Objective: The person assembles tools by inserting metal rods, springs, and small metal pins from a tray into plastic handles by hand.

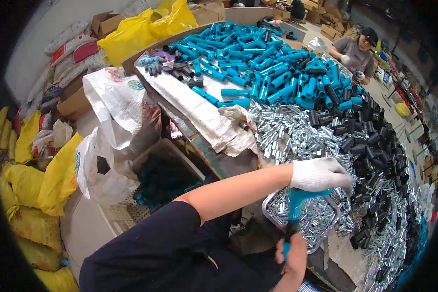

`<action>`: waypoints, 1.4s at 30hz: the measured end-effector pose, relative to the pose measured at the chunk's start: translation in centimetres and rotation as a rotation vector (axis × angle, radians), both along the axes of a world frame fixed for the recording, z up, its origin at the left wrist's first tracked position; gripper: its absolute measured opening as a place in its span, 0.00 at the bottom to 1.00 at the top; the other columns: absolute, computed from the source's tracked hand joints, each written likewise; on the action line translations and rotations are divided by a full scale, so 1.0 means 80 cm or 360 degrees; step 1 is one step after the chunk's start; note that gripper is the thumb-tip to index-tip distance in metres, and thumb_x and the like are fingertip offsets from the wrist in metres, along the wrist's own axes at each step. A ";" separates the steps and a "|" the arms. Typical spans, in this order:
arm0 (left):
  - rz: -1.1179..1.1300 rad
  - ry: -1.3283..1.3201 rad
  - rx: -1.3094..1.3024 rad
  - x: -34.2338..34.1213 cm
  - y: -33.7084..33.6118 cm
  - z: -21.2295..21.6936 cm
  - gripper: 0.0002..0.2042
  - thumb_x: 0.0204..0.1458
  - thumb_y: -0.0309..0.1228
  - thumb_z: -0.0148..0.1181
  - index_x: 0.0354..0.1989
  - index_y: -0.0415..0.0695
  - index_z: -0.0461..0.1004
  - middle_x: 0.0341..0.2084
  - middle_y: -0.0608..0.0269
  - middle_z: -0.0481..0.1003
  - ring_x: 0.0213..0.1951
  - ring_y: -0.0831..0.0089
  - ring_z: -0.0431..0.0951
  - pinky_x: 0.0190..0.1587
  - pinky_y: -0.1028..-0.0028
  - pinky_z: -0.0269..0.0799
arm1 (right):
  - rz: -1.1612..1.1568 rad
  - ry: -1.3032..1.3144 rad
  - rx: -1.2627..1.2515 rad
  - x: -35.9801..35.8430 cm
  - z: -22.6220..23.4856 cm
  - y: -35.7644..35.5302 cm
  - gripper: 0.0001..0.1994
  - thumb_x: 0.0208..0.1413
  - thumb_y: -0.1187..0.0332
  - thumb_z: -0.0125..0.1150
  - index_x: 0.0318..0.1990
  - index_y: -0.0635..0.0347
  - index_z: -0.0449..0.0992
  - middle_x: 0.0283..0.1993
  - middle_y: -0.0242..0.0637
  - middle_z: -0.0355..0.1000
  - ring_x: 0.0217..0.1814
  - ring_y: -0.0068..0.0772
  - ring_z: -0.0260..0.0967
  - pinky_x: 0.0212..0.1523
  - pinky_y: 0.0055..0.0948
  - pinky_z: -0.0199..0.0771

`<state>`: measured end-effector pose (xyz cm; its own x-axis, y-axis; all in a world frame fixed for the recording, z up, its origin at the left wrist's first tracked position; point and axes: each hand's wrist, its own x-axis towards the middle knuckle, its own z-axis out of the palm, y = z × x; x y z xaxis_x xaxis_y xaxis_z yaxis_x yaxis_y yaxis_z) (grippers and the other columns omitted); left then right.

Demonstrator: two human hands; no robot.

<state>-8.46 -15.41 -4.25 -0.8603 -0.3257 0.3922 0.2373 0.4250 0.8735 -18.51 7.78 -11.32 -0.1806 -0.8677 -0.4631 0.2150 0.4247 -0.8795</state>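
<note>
The left hand (321, 174), in a white glove, is curled over the top end of a blue tube (294, 209), gripping it; the bare right hand (292, 253) clenches the same tube lower down, so the tube stands nearly upright between them. The left forearm reaches across from the lower left, bent at the elbow, while the right wrist comes up from the bottom edge. Judging by the grip, a fitting step on the tube's top end is in hand, and the next move calls for steady downward pressure with the lower hand bracing. Just behind the tube sits a metal tray (270, 208) of small silver parts; beyond it on the surface (219, 160) lie heaps of silver sleeves (287, 131), black caps (374, 146) and more blue tubes (258, 63)
</note>
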 end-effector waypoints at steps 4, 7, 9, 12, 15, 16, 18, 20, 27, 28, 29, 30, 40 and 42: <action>0.0430 -0.0270 -0.0318 0.001 0.000 -0.005 0.19 0.60 0.40 0.44 0.45 0.41 0.79 0.44 0.50 0.78 0.49 0.62 0.76 0.56 0.69 0.65 | -0.0391 -0.0505 -0.0210 -0.005 0.005 0.007 0.30 0.64 0.39 0.37 0.51 0.59 0.68 0.13 0.28 0.57 0.07 0.22 0.50 0.07 0.24 0.49; -0.0117 -0.0011 0.0210 -0.002 0.001 -0.009 0.19 0.60 0.40 0.45 0.44 0.40 0.80 0.45 0.52 0.78 0.49 0.63 0.76 0.57 0.70 0.65 | 0.0480 -0.0009 -0.0300 -0.005 -0.002 0.015 0.31 0.63 0.40 0.41 0.53 0.63 0.68 0.15 0.33 0.60 0.08 0.23 0.52 0.07 0.24 0.49; -0.0189 0.0165 0.0205 -0.006 0.005 -0.014 0.17 0.59 0.38 0.47 0.44 0.41 0.79 0.45 0.53 0.78 0.49 0.61 0.76 0.56 0.69 0.66 | -0.0147 0.0159 0.0126 -0.009 -0.007 0.015 0.32 0.63 0.39 0.39 0.54 0.62 0.68 0.16 0.32 0.61 0.09 0.23 0.53 0.08 0.24 0.49; 0.0396 -0.0046 -0.0559 -0.009 0.002 -0.021 0.14 0.56 0.32 0.49 0.47 0.42 0.76 0.42 0.53 0.78 0.47 0.57 0.77 0.48 0.65 0.72 | -0.0673 -0.0486 -0.0077 -0.010 -0.010 0.016 0.30 0.64 0.40 0.35 0.56 0.58 0.67 0.15 0.30 0.59 0.08 0.23 0.50 0.08 0.22 0.50; 0.0003 -0.0194 0.0136 -0.013 -0.001 -0.022 0.17 0.59 0.37 0.45 0.45 0.43 0.79 0.45 0.54 0.78 0.49 0.60 0.76 0.54 0.67 0.68 | 0.0373 -0.0311 -0.0078 -0.009 -0.008 0.014 0.28 0.65 0.45 0.38 0.55 0.62 0.67 0.15 0.32 0.59 0.08 0.23 0.51 0.08 0.22 0.51; -0.0220 0.0126 0.0022 -0.012 -0.002 -0.022 0.19 0.60 0.39 0.42 0.44 0.44 0.80 0.46 0.54 0.79 0.50 0.62 0.76 0.57 0.69 0.65 | 0.0366 0.0124 -0.0085 -0.009 -0.009 0.011 0.24 0.66 0.50 0.39 0.53 0.62 0.68 0.16 0.33 0.60 0.08 0.23 0.51 0.09 0.22 0.52; -0.0054 0.0083 -0.0095 -0.013 -0.002 -0.021 0.17 0.59 0.38 0.44 0.45 0.43 0.78 0.44 0.53 0.78 0.48 0.60 0.76 0.54 0.67 0.68 | -0.0347 0.0029 0.0300 -0.017 -0.006 0.010 0.24 0.66 0.48 0.38 0.52 0.60 0.69 0.16 0.30 0.60 0.07 0.22 0.49 0.07 0.23 0.49; 0.0329 -0.0341 -0.0577 -0.014 -0.001 -0.019 0.15 0.57 0.36 0.46 0.45 0.43 0.76 0.40 0.52 0.78 0.45 0.58 0.77 0.50 0.64 0.71 | -0.0752 -0.0136 -0.0085 -0.021 -0.007 0.013 0.29 0.66 0.42 0.35 0.52 0.60 0.68 0.15 0.27 0.59 0.07 0.20 0.48 0.05 0.21 0.45; -0.0208 -0.0149 0.0608 -0.017 0.010 -0.011 0.19 0.52 0.42 0.54 0.42 0.39 0.81 0.40 0.55 0.80 0.44 0.64 0.79 0.50 0.68 0.70 | -0.0118 0.0453 -0.0026 -0.022 -0.024 0.017 0.26 0.66 0.45 0.37 0.56 0.58 0.66 0.18 0.30 0.60 0.09 0.22 0.51 0.08 0.23 0.50; 0.0020 -0.0093 0.0488 -0.013 0.013 -0.008 0.20 0.53 0.41 0.54 0.44 0.38 0.80 0.40 0.54 0.80 0.45 0.67 0.78 0.50 0.68 0.70 | -0.0561 0.0066 0.0223 -0.032 -0.021 0.012 0.28 0.66 0.43 0.36 0.60 0.54 0.63 0.17 0.29 0.58 0.09 0.21 0.51 0.08 0.22 0.48; 0.0316 -0.0038 0.0359 -0.008 0.015 -0.004 0.20 0.54 0.41 0.53 0.46 0.37 0.79 0.41 0.54 0.80 0.46 0.69 0.77 0.50 0.69 0.70 | -0.0607 -0.0281 -0.0076 -0.041 -0.016 0.014 0.30 0.65 0.40 0.37 0.61 0.53 0.62 0.16 0.28 0.55 0.09 0.20 0.50 0.07 0.21 0.46; 0.0547 -0.0062 0.0572 -0.002 0.020 0.000 0.30 0.50 0.44 0.59 0.56 0.32 0.70 0.45 0.48 0.78 0.48 0.67 0.77 0.51 0.69 0.70 | -0.0433 -0.0537 -0.0405 -0.045 -0.016 0.012 0.30 0.64 0.39 0.37 0.62 0.52 0.62 0.17 0.27 0.55 0.09 0.19 0.50 0.06 0.21 0.46; -0.0545 0.0074 0.1752 -0.025 0.104 0.006 0.32 0.46 0.34 0.66 0.59 0.31 0.64 0.26 0.63 0.76 0.28 0.80 0.74 0.35 0.76 0.73 | 0.0838 -0.2001 -0.0824 -0.009 -0.032 -0.006 0.11 0.58 0.71 0.55 0.44 0.67 0.65 0.17 0.35 0.64 0.12 0.30 0.62 0.13 0.20 0.60; -0.0239 0.0226 0.1371 -0.024 0.113 0.013 0.32 0.47 0.34 0.66 0.60 0.33 0.63 0.27 0.64 0.76 0.28 0.81 0.73 0.34 0.77 0.72 | 0.1009 -0.1694 -0.0898 -0.012 -0.028 -0.017 0.10 0.57 0.70 0.57 0.40 0.67 0.67 0.17 0.36 0.66 0.12 0.30 0.62 0.13 0.20 0.61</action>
<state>-10.37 -6.35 -3.19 -0.8796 -0.4446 0.1692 0.3682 -0.4112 0.8339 -19.50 6.46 -13.57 0.5352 -0.7835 0.3157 0.7966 0.3439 -0.4971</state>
